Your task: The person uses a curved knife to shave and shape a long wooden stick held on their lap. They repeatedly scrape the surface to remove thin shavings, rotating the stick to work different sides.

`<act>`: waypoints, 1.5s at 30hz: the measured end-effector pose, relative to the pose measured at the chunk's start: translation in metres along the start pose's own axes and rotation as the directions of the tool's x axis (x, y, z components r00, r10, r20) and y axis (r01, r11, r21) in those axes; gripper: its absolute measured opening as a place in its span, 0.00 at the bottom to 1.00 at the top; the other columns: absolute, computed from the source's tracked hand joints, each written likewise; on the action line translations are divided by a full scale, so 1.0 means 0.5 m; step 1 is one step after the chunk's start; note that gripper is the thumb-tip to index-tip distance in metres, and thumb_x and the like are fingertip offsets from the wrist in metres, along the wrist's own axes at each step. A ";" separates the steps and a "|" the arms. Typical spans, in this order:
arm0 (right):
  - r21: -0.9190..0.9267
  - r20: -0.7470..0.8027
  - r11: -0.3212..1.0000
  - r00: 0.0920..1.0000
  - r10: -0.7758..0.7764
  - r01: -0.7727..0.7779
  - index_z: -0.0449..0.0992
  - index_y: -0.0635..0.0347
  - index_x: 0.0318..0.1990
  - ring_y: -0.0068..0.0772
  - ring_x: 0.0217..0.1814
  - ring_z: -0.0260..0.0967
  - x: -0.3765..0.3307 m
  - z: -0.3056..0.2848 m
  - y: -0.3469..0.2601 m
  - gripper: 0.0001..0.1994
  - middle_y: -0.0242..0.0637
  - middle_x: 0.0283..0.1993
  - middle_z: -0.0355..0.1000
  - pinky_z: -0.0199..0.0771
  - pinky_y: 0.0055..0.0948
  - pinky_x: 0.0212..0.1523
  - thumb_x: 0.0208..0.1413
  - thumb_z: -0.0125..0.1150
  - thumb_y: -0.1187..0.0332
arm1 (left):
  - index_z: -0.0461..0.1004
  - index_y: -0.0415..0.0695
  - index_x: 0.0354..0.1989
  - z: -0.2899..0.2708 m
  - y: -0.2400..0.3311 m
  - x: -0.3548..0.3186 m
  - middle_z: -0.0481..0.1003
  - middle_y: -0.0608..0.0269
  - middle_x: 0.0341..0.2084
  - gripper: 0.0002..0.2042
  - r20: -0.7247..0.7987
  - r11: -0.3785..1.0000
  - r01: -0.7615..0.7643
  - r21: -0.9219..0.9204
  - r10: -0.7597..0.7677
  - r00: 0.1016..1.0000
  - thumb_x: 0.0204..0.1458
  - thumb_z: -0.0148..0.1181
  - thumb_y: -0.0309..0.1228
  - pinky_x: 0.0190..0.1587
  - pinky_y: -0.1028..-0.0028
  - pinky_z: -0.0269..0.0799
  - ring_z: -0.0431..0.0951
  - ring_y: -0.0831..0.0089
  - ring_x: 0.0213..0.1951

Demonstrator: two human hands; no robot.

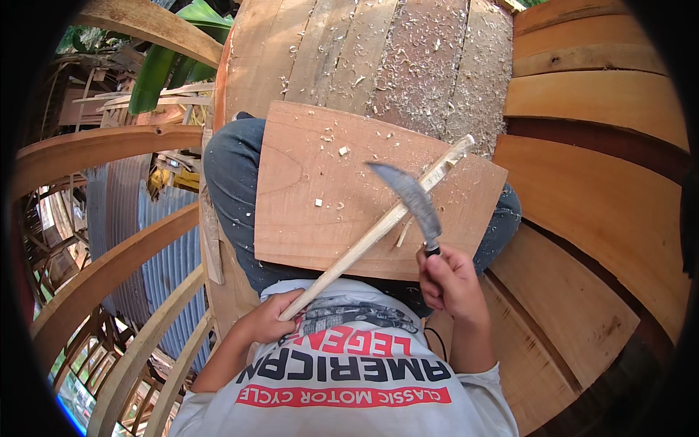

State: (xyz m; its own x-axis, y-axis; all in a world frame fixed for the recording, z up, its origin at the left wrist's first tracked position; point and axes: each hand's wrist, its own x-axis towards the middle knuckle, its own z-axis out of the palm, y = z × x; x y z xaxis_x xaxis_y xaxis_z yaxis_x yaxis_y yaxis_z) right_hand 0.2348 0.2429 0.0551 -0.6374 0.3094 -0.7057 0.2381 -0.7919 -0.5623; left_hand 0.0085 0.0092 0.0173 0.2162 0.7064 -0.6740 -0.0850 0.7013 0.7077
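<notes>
My left hand [271,317] is closed round the near end of a long pale wooden stick [349,258]. The stick slants up and to the right across a wooden board [291,211] lying over my lap, and its whittled far end passes the board's upper right part. In my right hand [455,282] is the dark handle of a curved knife [411,195], gripped in closed fingers. Its blade points up and left, over the stick as seen from above; I cannot tell whether they touch. Small wood chips [344,151] and a thin sliver [403,234] lie on the board.
Beyond the board, a plank floor [328,51] is strewn with curled shavings. Wide wooden planks [597,197] form a wall on the right. Wooden rails [109,269] run along the left, with corrugated metal sheets [171,247] and scrap wood behind them. Green leaves [156,76] hang at the upper left.
</notes>
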 end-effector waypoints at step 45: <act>-0.866 -0.245 0.477 0.707 -0.664 0.148 0.70 0.65 0.22 0.39 0.13 0.60 0.009 0.006 -0.014 0.14 0.42 0.12 0.61 0.58 0.33 0.18 0.53 0.59 0.63 | 0.65 0.36 0.41 -0.005 -0.059 0.011 0.63 0.70 0.28 0.16 0.123 0.990 -0.048 -0.136 0.065 0.990 0.41 0.51 0.27 0.36 0.81 0.60 0.62 0.81 0.31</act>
State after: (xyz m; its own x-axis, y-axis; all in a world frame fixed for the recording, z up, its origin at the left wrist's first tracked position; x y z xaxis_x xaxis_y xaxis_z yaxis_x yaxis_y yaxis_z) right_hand 0.2282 0.2484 0.0573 -0.4289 0.8734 -0.2309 0.6538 0.1237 -0.7465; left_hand 0.0099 -0.0074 -0.0078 0.3280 0.7331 -0.5958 -0.2263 0.6733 0.7039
